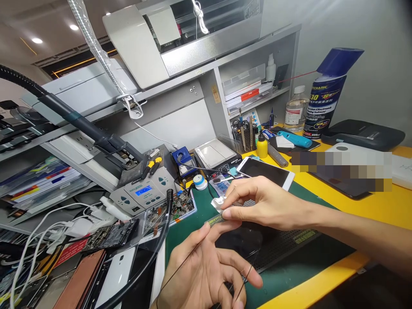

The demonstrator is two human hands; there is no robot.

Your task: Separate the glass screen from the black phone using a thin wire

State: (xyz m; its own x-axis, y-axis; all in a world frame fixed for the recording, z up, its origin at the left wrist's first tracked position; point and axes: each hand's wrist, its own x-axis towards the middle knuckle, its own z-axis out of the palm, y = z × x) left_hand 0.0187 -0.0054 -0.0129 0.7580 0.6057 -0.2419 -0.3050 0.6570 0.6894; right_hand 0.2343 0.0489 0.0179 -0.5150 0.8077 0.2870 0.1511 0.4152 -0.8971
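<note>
My left hand [206, 270], palm up at the bottom middle, has its fingers curled around a thin clear panel [240, 242] with dark edge lines. Much of the panel is see-through, so its full outline is hard to make out. Pinched in my right hand [264, 201] is a crumpled white wipe [218, 204], just above the left fingertips at the panel's upper end. Whether the wipe touches the panel I cannot tell. Under both hands lies a green mat [286, 285] with a dark perforated pad [302, 236] on it. A white-framed phone [267, 171] rests behind my right hand.
A soldering station [143, 193], a tray of circuit boards [183, 206] and a black hose [161, 244] crowd the left. Stacked phone parts [114, 274] lie nearer. Along the back right stand a spray can [328, 103], a clear bottle [295, 112] and a yellow bottle [262, 148].
</note>
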